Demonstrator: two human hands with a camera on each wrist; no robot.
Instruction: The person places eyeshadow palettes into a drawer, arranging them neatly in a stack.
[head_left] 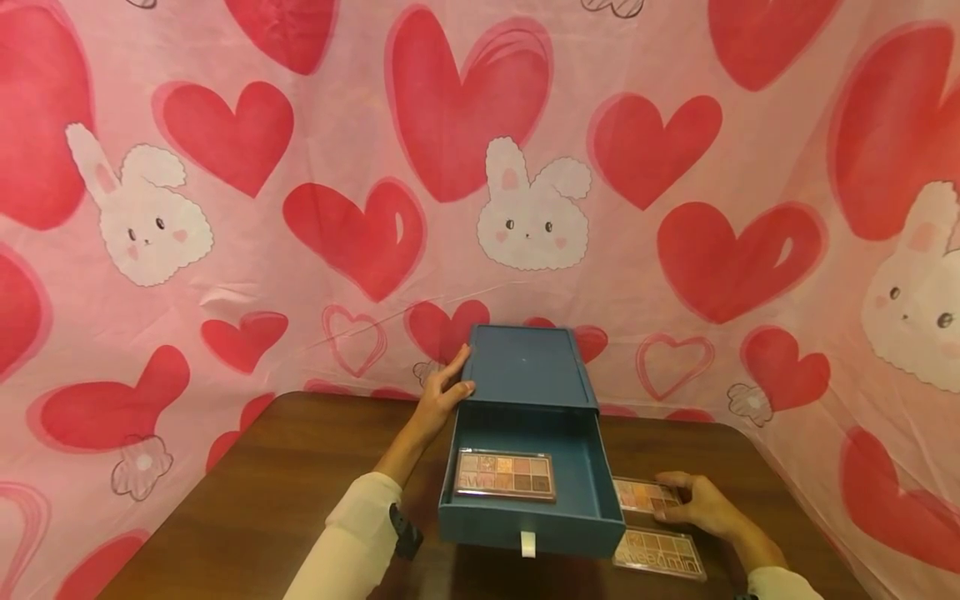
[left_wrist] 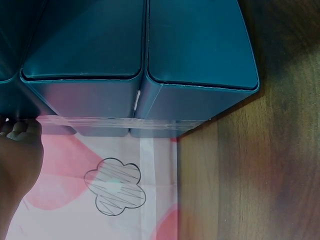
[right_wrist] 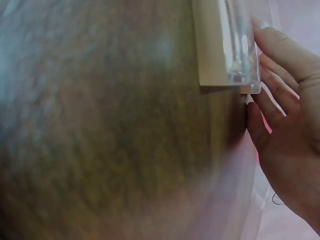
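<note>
A blue drawer box (head_left: 528, 367) stands on the table with its top drawer (head_left: 577, 475) pulled out. One eyeshadow palette (head_left: 505, 475) lies inside that drawer, toward its left. My left hand (head_left: 442, 396) grips the box's upper left side; in the left wrist view that hand (left_wrist: 20, 150) shows at the box's edge, its fingertips hidden. To the right of the drawer, my right hand (head_left: 701, 504) holds a second palette (head_left: 637, 495) by its right end. The right wrist view shows the right hand (right_wrist: 290, 100) with its fingers along the clear case (right_wrist: 240, 55). A third palette (head_left: 660, 553) lies nearer me.
Brown wooden table (head_left: 322, 467) surrounds the box. Behind it hangs a pink cloth (head_left: 360, 150) with hearts and rabbits. Seen from the left wrist, the box has several stacked sections (left_wrist: 200, 40) with clear tape (left_wrist: 120, 122) across them. A white pull tab (head_left: 528, 544) marks the drawer front.
</note>
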